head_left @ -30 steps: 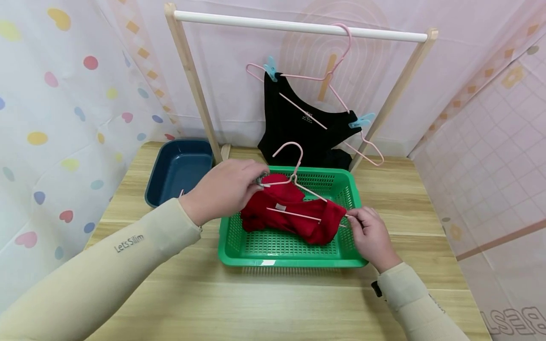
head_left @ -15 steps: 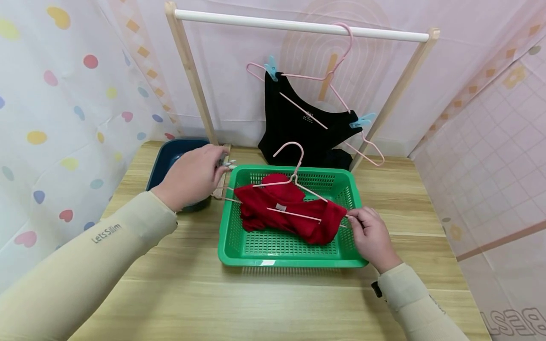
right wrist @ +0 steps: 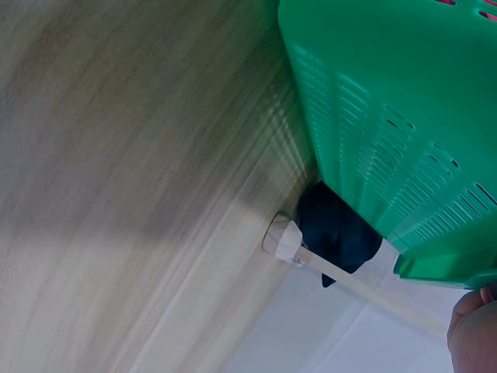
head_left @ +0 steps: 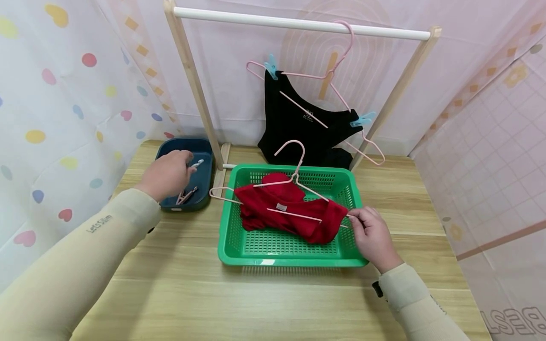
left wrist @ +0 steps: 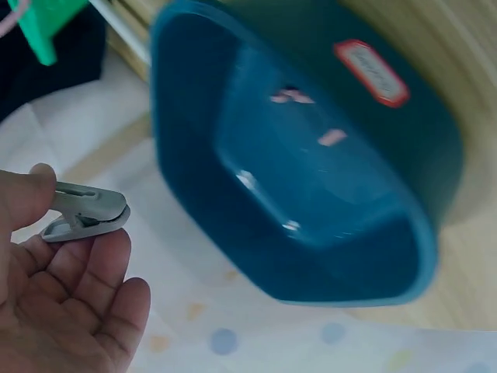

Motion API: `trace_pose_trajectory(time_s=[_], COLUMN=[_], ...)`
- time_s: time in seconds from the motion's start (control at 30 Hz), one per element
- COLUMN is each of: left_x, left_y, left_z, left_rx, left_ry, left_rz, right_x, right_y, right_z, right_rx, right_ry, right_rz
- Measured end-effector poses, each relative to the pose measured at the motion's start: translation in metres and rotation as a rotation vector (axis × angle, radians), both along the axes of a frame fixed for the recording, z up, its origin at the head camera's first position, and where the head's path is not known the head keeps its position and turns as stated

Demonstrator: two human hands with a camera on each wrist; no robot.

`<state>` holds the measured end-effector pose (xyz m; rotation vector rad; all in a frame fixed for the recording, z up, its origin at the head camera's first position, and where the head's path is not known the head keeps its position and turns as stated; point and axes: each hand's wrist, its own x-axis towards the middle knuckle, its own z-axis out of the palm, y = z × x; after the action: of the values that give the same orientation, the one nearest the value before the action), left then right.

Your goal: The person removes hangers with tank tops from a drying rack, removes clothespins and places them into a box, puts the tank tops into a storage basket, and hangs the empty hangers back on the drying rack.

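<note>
My left hand (head_left: 166, 173) is over the dark blue bin (head_left: 204, 176) at the left. It pinches a grey clothespin (left wrist: 89, 203) between thumb and fingers, the clip's tip pointing out past the fingertips. Over the green basket (head_left: 277, 262), a red garment (head_left: 298, 227) sits on a light pink hanger (head_left: 303, 154), whose hook stands up. The hanger's left end pokes out bare beyond the basket's left rim. At the basket's right rim my right hand (head_left: 372, 237) pinches the hanger's other end, beside the red shoulder; only its edge shows in the right wrist view.
Behind the basket stands a wooden rack with a white rod (head_left: 256, 20). From it hangs a black garment (head_left: 294, 125) on a pink hanger, with two light blue clothespins (head_left: 271, 67) at its shoulders. A pink clothespin (head_left: 181, 196) lies in the blue bin.
My left hand has moved left from the red garment's left shoulder to over the blue bin, carrying the grey clothespin. My right hand has stayed at the hanger's right end.
</note>
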<state>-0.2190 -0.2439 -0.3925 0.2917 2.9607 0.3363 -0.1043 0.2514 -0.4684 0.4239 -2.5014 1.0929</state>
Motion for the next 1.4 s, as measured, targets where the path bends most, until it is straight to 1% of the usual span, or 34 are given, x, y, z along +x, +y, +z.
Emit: trace_pose_trajectory(time_s=[0.13,0.3,0.47,0.6,0.87,1.0,1.17,1.4], left_x=[-0.006,-0.010,-0.011,-0.012,-0.016,-0.016,-0.017,-0.018], left_y=[-0.016,-0.030,-0.036,-0.036,-0.034,-0.031,-0.028,-0.028], left_z=[-0.010,-0.020,-0.026,-0.030,-0.041,-0.042,-0.046,-0.052], left_rx=[-0.031,-0.079,-0.121,-0.147,-0.162,-0.162,-0.171,-0.187], left_ry=[-0.055,-0.124,-0.175,-0.217,-0.245,-0.256,-0.236,-0.222], left_rz=[0.025,0.042,0.038,0.054,0.081,0.066,0.028,0.022], right_x=[0.000,0.000,0.000,0.001,0.002,0.002,0.001,0.001], right_y=[0.001,0.001,0.001,0.001,0.002,0.002,0.003,0.003], right_z=[-0.001,-0.001,0.000,0.000,-0.001,-0.002,-0.002,-0.004], right_rx=[0.003,0.006,0.009,0.004,0.011,0.007,0.002,-0.004], right_ry=[0.000,0.009,0.011,-0.011,-0.016,-0.015,0.006,0.016], right_rz=[0.005,0.007,0.003,-0.002,-0.005,-0.007,-0.005,-0.001])
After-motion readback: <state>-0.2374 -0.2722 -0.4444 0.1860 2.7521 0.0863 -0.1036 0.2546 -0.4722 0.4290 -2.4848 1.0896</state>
